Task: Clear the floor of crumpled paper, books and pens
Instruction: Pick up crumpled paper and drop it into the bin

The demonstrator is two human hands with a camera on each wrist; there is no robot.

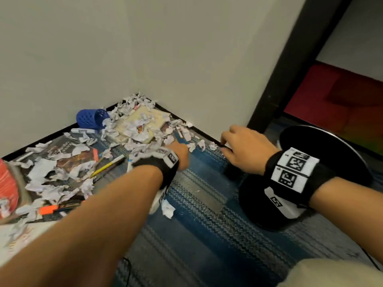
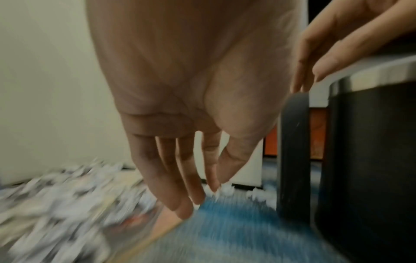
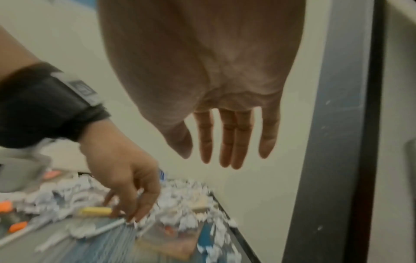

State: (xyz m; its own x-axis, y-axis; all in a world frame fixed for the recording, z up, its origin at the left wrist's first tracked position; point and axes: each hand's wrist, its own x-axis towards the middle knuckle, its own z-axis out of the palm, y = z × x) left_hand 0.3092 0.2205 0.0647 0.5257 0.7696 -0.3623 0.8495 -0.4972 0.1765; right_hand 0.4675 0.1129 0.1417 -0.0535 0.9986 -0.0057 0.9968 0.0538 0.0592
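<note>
Little is judged cleared: crumpled paper [image 1: 132, 129], books [image 1: 78, 156] and pens [image 1: 109, 165] are left strewn at left of frame, while both the left hand [image 2: 180, 160] and right hand [image 3: 225, 138] are seen loosely spread, nothing held.

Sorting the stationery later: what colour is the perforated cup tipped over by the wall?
Blue; the perforated cup shows best in the head view.

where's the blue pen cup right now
In the head view the blue pen cup lies tipped on its side at the far left, against the wall, with crumpled paper spilling beside it.
</note>
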